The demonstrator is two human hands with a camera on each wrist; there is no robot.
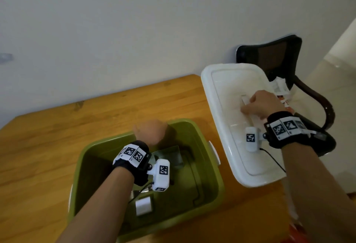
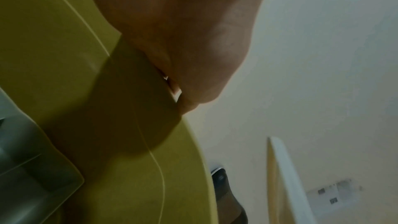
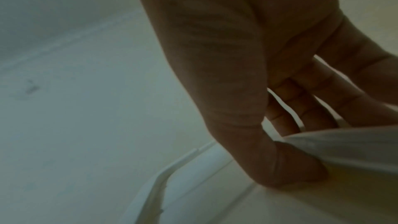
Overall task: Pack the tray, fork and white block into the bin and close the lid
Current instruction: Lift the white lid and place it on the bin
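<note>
Green bin sits open on the wooden desk, toward the 6 o'clock edge; bare desk lies open from 9 through 12 o'clock of it. Inside: grey tray flat on the floor at the far end, white block at the near end, a glimpse of what may be the fork just beside the block, mostly hidden by the wrist gear. Left hand grips the bin's far rim at 12 o'clock, fingers curled over the edge. White lid is off the bin, at its 2 o'clock, tilted and overhanging the desk's right edge; right hand holds its centre handle. Black chair stands close behind the lid. Left wrist view adds the thumb pressed on the bin's inner wall and the tray corner below. Right wrist view adds the fingers hooked under the handle, the thumb on the lid surface.
</note>
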